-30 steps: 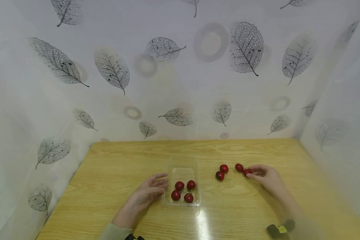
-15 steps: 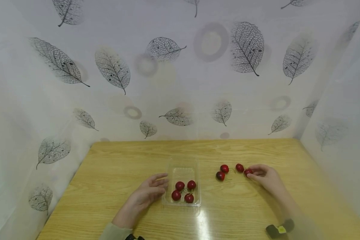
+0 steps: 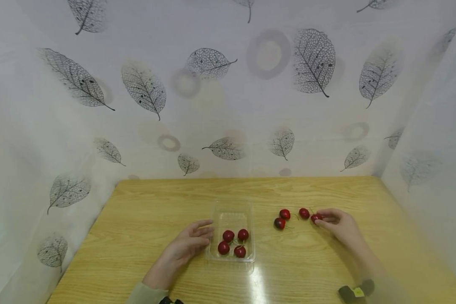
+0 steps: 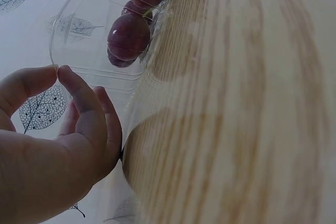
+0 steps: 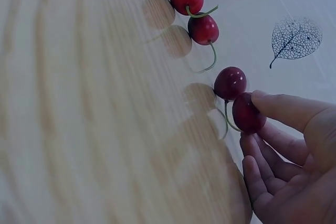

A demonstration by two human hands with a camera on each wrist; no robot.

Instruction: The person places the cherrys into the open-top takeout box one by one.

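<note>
A clear plastic box [image 3: 233,217] stands on the table, with several dark red cherries [image 3: 228,236] lying in its near half. At the box's left side, my left hand [image 3: 186,245] pinches the rim between thumb and forefinger, seen close up in the left wrist view. My right hand [image 3: 340,226] holds a cherry [image 5: 249,113] between thumb and fingers, low over the table. Close beside that one sits another cherry [image 5: 230,83] with a green stem. Two brighter red cherries [image 3: 285,214] with stems lie between the box and my right hand.
The wood-grain table [image 3: 156,202] meets a pale back wall [image 3: 228,105] printed with leaves. Similar leaf-printed sides close in the left and right. Its glossy surface reflects the light in front of the box.
The cherry in my right hand has shifted very slightly right, away from its neighbour. My left hand and the box hold still.
</note>
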